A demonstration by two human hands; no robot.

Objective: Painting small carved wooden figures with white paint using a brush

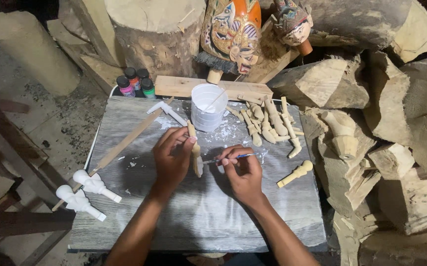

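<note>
1. The left hand (171,157) grips a carved wooden arm (194,148) upright over the middle of the desk (198,216), fingers closed round its shaft.
2. The right hand (243,170) pinches a thin brush (233,157), tip laid against the arm's lower end, which already looks white.
3. I'd say the priming coat is in hand; the next stroke likely calls for turning the arm to reach bare wood, or a dip into the white cup (208,106) at the far edge.
4. Unpainted parts (267,123) lie near the far right corner; two white pieces (88,192) rest at the left edge.
5. The near half of the desk offers room; logs (395,123) crowd the right side.
</note>
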